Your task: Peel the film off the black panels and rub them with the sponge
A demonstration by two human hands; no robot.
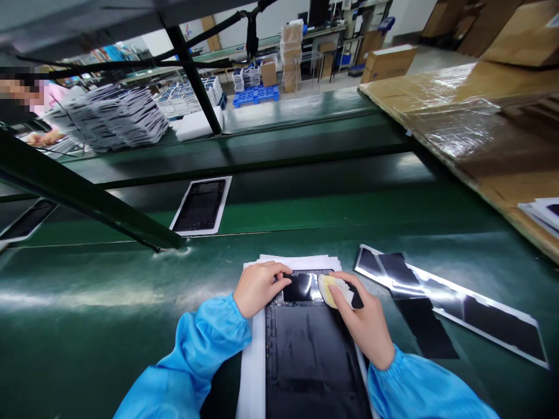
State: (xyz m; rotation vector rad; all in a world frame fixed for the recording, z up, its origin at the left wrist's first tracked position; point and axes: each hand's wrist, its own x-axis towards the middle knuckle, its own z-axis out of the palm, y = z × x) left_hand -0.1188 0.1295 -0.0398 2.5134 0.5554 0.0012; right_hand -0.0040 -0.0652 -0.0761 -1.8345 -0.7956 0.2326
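Observation:
A black tablet-like panel (312, 355) lies on a stack of white sheets (251, 378) in front of me. Near its far end is a glossy black film piece (299, 288). My left hand (259, 287) has its thumb and forefinger drawn together at the film's left end, apparently pinching its edge. In my right hand (364, 320) is a white and yellowish pad (334, 291), its rounded edge against the film's right part. Something dark shows between the pad and my right fingers. To the right lie long backing strips (489, 317) carrying black film pieces (425, 326).
Another panel (201, 205) lies beyond on the green belt (279, 209), beside a slanted green post (87, 186). Cardboard (493, 134) under clear wrap borders the right. Stacked white-edged panels (113, 116) and part of another person (43, 137) are at far left.

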